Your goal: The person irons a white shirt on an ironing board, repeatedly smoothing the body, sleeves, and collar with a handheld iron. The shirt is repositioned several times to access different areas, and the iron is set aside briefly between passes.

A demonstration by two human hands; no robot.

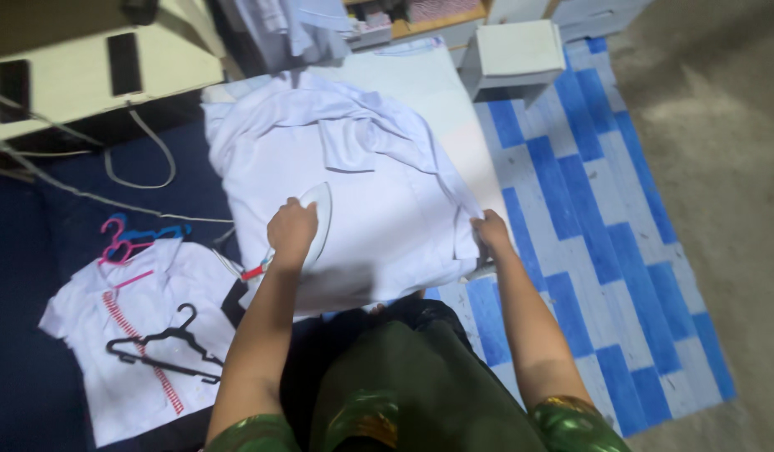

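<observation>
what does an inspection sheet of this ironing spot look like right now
surface: pale padded board on a blue-and-white mat
job's things: white shirt spread flat, white iron on it
clutter: small white garment with a black hanger; pink hanger
grippers: left hand grips the iron; right hand pinches the shirt's edge
cables: white cords over the dark floor
surroundings: white box, hanging clothes

Showing plain white on the spread shirt (362, 201) and on the iron (316, 219). Wearing blue-and-white blocks across the floor mat (588, 243). Carrying a red-and-white striped placket on the small white top (128, 335), beside pink hanger (117, 238), black hanger (165, 345), navy cloth (35, 251).
</observation>
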